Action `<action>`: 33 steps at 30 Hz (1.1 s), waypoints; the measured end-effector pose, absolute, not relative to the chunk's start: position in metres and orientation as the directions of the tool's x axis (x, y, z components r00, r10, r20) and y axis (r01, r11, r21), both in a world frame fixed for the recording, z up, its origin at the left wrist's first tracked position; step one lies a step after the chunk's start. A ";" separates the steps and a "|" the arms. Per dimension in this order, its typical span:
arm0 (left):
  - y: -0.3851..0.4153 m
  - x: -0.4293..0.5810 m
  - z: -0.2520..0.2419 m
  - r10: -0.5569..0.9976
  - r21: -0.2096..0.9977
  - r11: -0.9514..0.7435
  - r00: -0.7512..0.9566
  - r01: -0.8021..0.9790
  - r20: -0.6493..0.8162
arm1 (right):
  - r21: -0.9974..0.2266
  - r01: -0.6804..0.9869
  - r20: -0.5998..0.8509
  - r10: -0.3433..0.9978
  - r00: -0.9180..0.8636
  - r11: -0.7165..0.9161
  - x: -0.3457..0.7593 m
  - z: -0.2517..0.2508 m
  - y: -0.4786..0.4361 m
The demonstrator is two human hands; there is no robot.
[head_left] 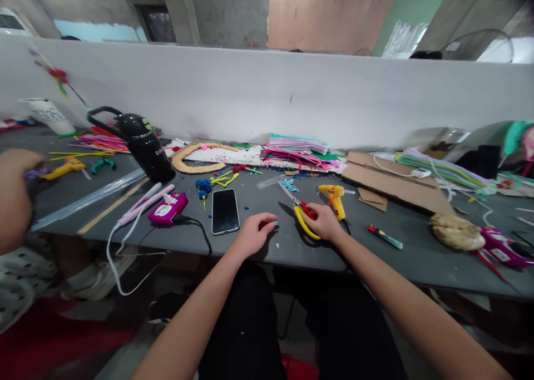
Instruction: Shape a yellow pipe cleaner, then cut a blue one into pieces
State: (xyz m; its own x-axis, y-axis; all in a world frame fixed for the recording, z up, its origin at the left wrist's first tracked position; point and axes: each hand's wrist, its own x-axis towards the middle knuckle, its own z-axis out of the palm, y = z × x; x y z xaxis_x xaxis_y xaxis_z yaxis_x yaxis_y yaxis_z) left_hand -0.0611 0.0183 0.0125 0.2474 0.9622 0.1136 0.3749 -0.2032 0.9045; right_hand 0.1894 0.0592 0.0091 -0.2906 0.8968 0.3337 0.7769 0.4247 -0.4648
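My left hand (pixel 255 233) rests on the grey table (pixel 409 252) near its front edge, fingers curled round a small red thing, with a pale blue bit at the fingertips. My right hand (pixel 322 222) lies just to its right, fingers closed on the yellow handles of a pair of scissors (pixel 297 208), whose blades point away to the upper left. A yellow glue gun (pixel 334 197) stands right behind my right hand. A black phone (pixel 225 211) lies flat to the left of my left hand.
A black kettle (pixel 144 143), a magenta device (pixel 168 208) with cable, pipe cleaners (pixel 100 142), stacked coloured sheets (pixel 298 144), cardboard (pixel 392 182) and a lighter (pixel 384 236) crowd the table. Another person's hand (pixel 16 193) is at the left edge. A white partition (pixel 267 90) backs the table.
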 end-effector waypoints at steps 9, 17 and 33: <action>0.020 -0.060 0.011 0.966 0.900 -0.213 0.222 0.381 0.135 | -0.451 0.801 0.300 0.912 -0.279 0.394 0.187 0.013 0.058; 0.022 -0.058 0.008 0.976 0.920 -0.187 0.175 0.345 0.133 | -0.440 0.807 0.298 0.912 -0.282 0.393 0.185 0.015 0.058; 0.082 -0.050 0.045 0.978 0.932 -0.207 0.095 0.298 0.187 | -0.654 0.620 0.258 0.898 -0.356 0.434 0.239 0.025 0.058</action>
